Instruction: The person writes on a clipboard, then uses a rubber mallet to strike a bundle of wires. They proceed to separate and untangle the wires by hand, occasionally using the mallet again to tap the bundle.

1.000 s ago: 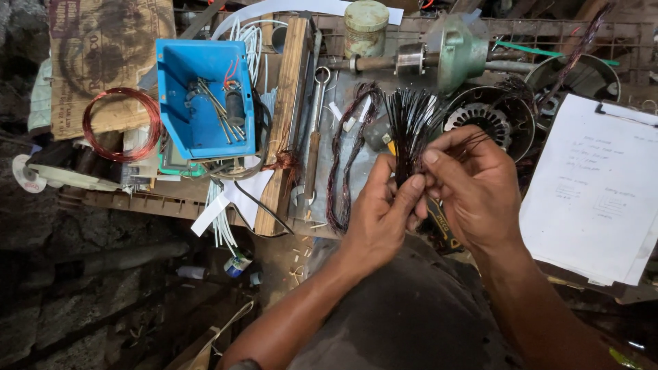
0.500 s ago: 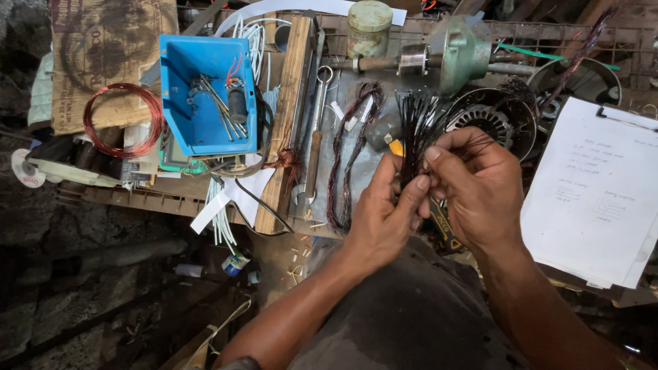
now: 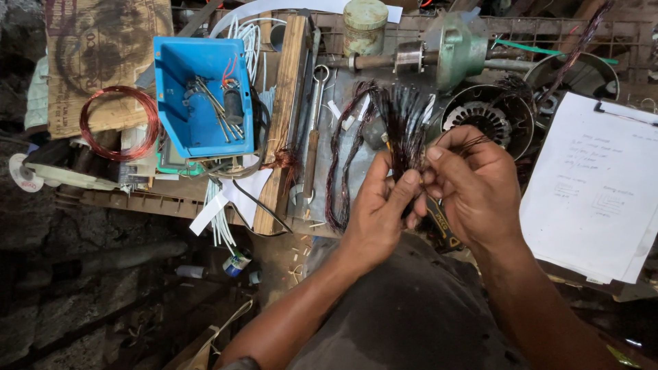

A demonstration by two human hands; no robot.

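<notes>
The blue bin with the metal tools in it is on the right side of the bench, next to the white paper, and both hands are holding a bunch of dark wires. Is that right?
Not quite. In the head view the blue bin sits on the left side of the bench, far from the white paper, beside the coil of copper wire. The rest holds: the left hand and right hand both grip the bunch of dark wires.

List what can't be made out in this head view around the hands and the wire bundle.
- Lower end of the dark wire bundle: covered by the fingers of the left hand and right hand.
- Yellow-and-black tool: mostly hidden under the right hand; its kind is unclear.
- Clipboard paper: cut off by the right edge, writing too small.
- Blue bin contents: tangled and small.
</notes>
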